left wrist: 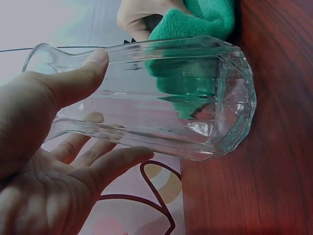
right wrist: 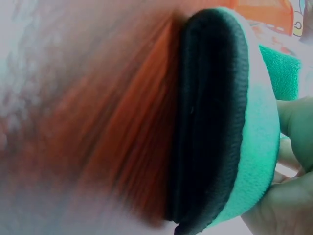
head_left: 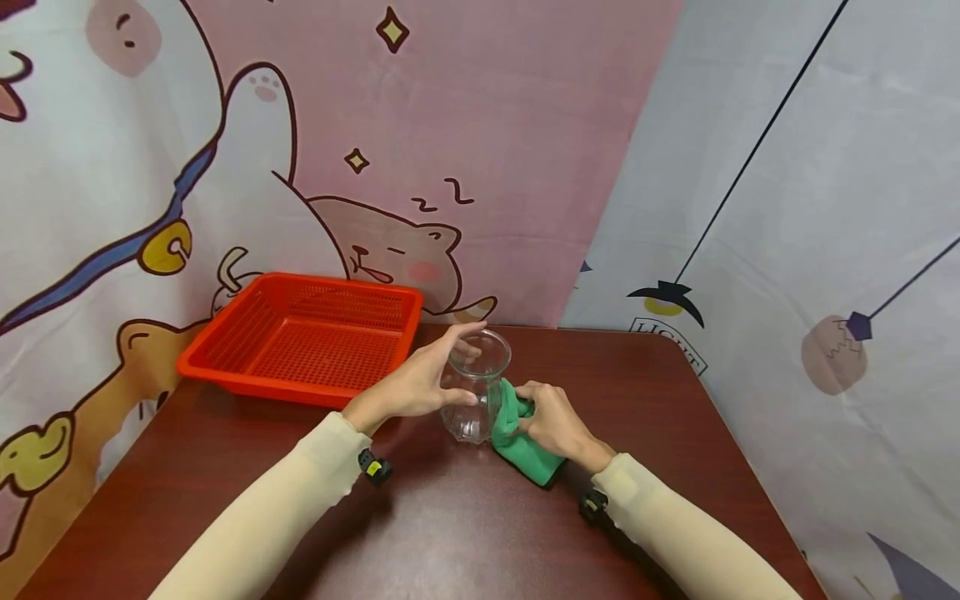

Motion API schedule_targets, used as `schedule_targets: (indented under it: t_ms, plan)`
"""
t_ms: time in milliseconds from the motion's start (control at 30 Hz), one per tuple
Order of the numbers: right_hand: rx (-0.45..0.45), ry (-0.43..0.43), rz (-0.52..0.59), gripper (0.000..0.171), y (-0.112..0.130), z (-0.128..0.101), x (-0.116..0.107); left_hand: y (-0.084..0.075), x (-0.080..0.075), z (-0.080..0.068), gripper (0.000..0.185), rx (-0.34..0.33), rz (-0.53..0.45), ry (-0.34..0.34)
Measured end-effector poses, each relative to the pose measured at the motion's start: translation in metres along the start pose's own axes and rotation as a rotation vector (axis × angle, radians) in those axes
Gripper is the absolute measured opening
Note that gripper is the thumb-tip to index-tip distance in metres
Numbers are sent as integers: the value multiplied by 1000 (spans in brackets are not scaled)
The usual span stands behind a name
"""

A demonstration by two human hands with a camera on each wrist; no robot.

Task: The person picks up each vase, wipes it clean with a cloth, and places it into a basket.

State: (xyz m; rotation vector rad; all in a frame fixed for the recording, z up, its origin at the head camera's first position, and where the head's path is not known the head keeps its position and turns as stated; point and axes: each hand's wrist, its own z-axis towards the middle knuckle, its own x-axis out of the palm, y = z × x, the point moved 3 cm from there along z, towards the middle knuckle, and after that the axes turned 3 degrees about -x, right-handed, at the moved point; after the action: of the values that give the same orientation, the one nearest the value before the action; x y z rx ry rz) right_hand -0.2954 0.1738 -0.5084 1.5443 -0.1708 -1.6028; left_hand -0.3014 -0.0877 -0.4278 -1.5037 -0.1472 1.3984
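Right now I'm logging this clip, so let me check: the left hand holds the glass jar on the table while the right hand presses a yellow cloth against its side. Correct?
Not quite: the cloth is green, not yellow, as the head view shows. The rest stands: the left hand holds the glass jar on the table while the right hand presses the cloth against its side.

On the table (head_left: 465,533) the glass (head_left: 476,387) stands between both hands, the cloth (head_left: 521,442) touching its right side, the basket (head_left: 303,337) behind-left.

Left hand (head_left: 420,385) curls, thumb and fingers spread apart; right hand (head_left: 553,421) pinches tight (both forearms sleeved)
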Motion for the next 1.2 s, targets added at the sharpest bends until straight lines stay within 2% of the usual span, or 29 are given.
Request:
schedule_targets:
  t_ms: [367,1200]
  plan:
    - [28,-15,32,51,2,-2,-1,1,0,-2,113,2,-10,-10]
    - [-29,-153,38,53,24,7,-22,0,-2,-2,114,4,-9,-6]
